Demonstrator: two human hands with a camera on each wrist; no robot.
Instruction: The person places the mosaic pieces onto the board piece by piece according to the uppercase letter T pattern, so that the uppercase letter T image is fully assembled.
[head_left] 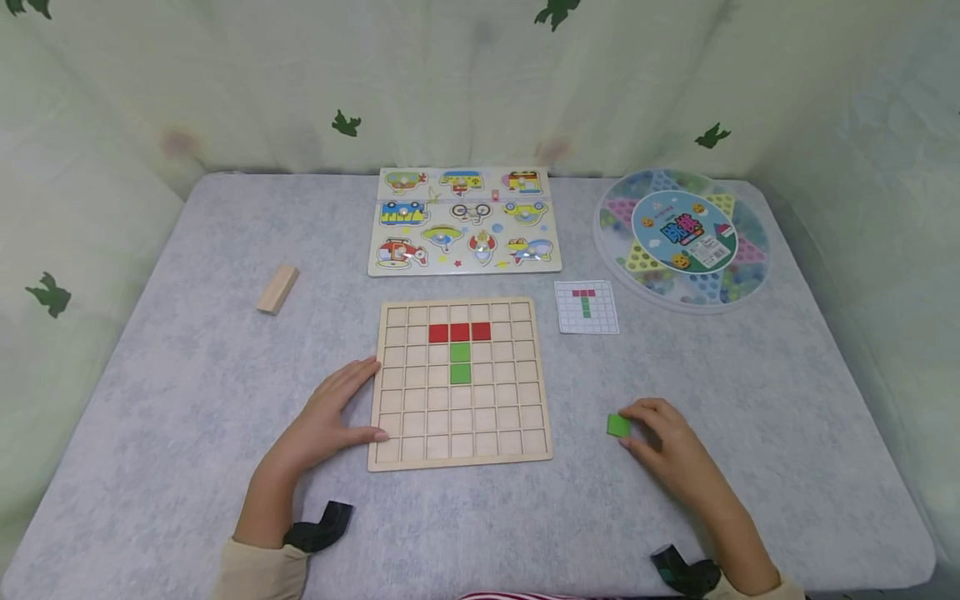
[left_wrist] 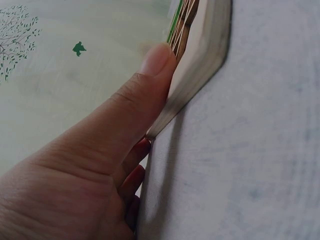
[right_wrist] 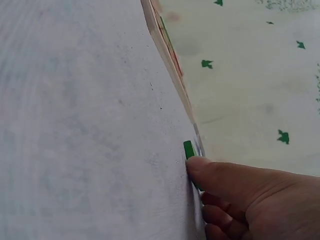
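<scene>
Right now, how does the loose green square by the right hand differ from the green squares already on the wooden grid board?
The loose green square lies on the grey table, right of the wooden grid board; the two placed green squares sit inside board cells. The loose one is touched by the right hand; no hand touches the placed ones. The loose one stands alone; the placed ones are stacked under a red row. Colour and size look alike.
</scene>
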